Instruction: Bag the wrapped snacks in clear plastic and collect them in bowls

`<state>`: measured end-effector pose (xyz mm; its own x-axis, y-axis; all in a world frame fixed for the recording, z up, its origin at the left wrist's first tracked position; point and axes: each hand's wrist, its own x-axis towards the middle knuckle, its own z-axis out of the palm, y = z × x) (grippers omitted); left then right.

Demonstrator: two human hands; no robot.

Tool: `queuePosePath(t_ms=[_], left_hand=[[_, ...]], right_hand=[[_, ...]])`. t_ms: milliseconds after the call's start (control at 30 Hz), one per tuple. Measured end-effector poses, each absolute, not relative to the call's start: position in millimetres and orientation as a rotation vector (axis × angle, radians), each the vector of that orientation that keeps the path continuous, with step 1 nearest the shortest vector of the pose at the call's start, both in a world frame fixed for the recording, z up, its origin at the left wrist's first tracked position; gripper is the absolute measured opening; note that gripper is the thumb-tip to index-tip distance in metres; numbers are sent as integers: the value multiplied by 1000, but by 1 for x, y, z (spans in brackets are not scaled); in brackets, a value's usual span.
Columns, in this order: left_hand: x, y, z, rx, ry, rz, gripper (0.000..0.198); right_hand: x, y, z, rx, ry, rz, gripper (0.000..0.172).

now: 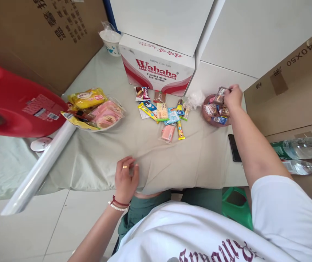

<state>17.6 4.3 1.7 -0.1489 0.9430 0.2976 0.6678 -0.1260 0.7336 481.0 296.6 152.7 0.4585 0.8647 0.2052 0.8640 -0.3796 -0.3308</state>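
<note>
My right hand (pixel 233 98) reaches over a pinkish round bowl (pixel 207 118) of wrapped snacks, its fingers closed on a dark brown snack packet (pixel 220 95) at the rim. Other small packets, among them a blue one (pixel 219 120), lie inside. Near the table's front edge rests my left hand (pixel 125 176), loosely curled with the thumb apart and nothing in it. Between the hands and the back box lies a loose group of snacks, including a pink packet (pixel 168 133), a yellow stick pack (pixel 181 130) and a beige packet (pixel 162 111).
On the left, a white bowl (pixel 109 126) holds larger snack packs beside a red jug (pixel 16 102) and a plastic-film roll (pixel 39 167). A Wahaha box (pixel 157 67) and paper cups (pixel 110 42) stand behind. A phone (pixel 234 147) and water bottles (pixel 303 148) are at right.
</note>
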Motion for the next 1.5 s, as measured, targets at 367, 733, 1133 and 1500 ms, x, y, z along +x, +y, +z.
queuePosePath(t_ms=[367,733,1133,1500], left_hand=[[24,-6,-14,2319,1765,1105,19],[23,-10,-5,1864,1764,1193,13],[96,30,59,1613,1094,1274,96],[110,38,52,495,625,595,68]], right_hand=[[432,285,147,-2301,-1978,-288,49],[345,250,105,-1971,-2104,243,29],[309,48,120,-1301,-653,1598,33],[305,1,115,-1201,-590,1870,35]])
